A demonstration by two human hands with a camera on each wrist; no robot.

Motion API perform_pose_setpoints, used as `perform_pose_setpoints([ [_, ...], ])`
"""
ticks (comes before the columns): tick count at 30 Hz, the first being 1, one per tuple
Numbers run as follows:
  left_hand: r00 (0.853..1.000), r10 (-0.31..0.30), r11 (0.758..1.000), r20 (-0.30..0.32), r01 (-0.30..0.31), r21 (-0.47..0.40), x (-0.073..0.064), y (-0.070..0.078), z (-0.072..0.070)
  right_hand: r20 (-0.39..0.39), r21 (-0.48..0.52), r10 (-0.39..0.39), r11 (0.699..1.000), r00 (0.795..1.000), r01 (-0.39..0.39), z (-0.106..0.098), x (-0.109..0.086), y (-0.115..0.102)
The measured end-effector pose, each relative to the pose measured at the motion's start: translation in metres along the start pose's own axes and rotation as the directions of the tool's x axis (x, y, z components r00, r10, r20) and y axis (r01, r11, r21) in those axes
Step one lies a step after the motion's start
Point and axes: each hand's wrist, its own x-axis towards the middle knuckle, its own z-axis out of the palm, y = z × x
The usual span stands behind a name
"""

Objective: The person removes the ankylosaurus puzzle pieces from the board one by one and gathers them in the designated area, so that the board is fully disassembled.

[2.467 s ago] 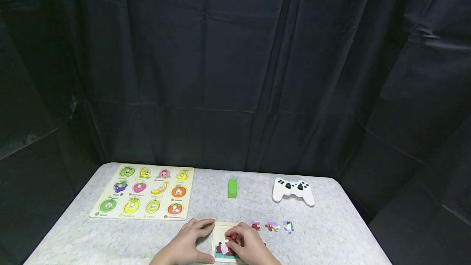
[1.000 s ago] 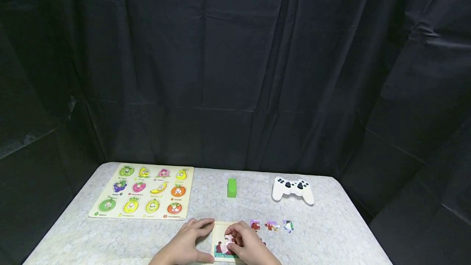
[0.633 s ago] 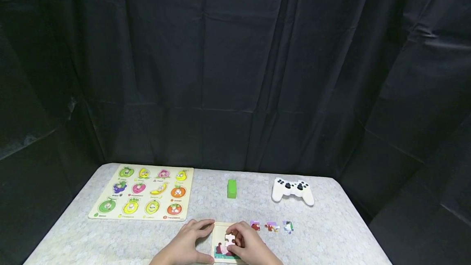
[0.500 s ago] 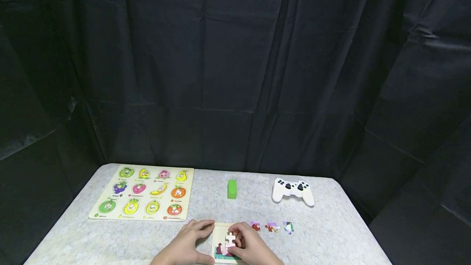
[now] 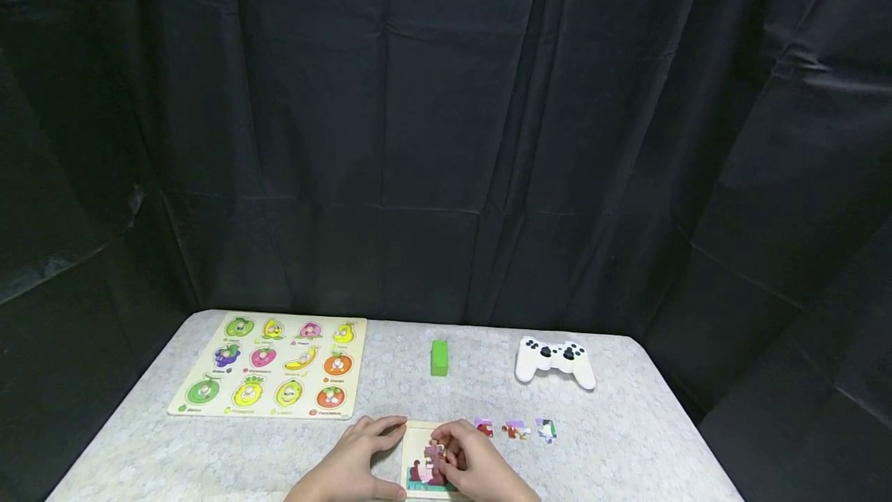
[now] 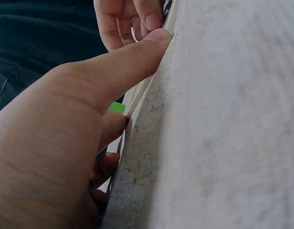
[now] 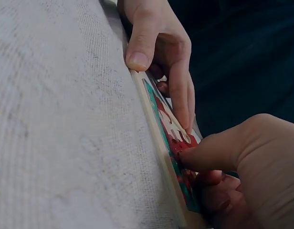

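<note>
A shallow wooden jigsaw tray (image 5: 416, 440) lies at the table's near edge, with teal, dark red and pink pieces fitted along its lower part. My left hand (image 5: 351, 459) holds the tray by its left side, thumb at the near corner and index finger at the far corner. Over the tray, my right hand (image 5: 477, 462) pinches a brownish-purple jigsaw piece (image 5: 433, 452) between thumb and fingers. That hand hides the tray's right side. In the right wrist view, the right thumb (image 7: 209, 151) is low over the red and teal picture (image 7: 168, 129).
Three loose jigsaw pieces (image 5: 516, 430) lie in a row right of the tray. Behind stand a green block (image 5: 440, 358) and a white game controller (image 5: 555, 362). A fruit peg puzzle board (image 5: 279, 339) lies at the back left. A black curtain (image 5: 432, 138) closes off the table's far side.
The piece in my right hand looked pale and tilted half a second ago; now it shows brownish-purple. The right hand has shifted very slightly right. My left hand stays on the tray.
</note>
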Motion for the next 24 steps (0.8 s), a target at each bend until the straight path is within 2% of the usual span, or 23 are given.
perform_pose_setpoints([
  [5, 1.000, 0.007, 1.000, -0.004, -0.007, 0.014, -0.0002, -0.0001, 0.0004, 0.005, -0.017, 0.007, 1.000, 1.000, -0.007, -0.0007, 0.0001, -0.0024],
  [24, 1.000, -0.005, 1.000, 0.004, 0.005, -0.003, 0.0002, 0.0006, 0.0008, -0.010, -0.085, -0.134, 0.988, 0.991, 0.132, -0.0002, -0.0030, 0.0003],
])
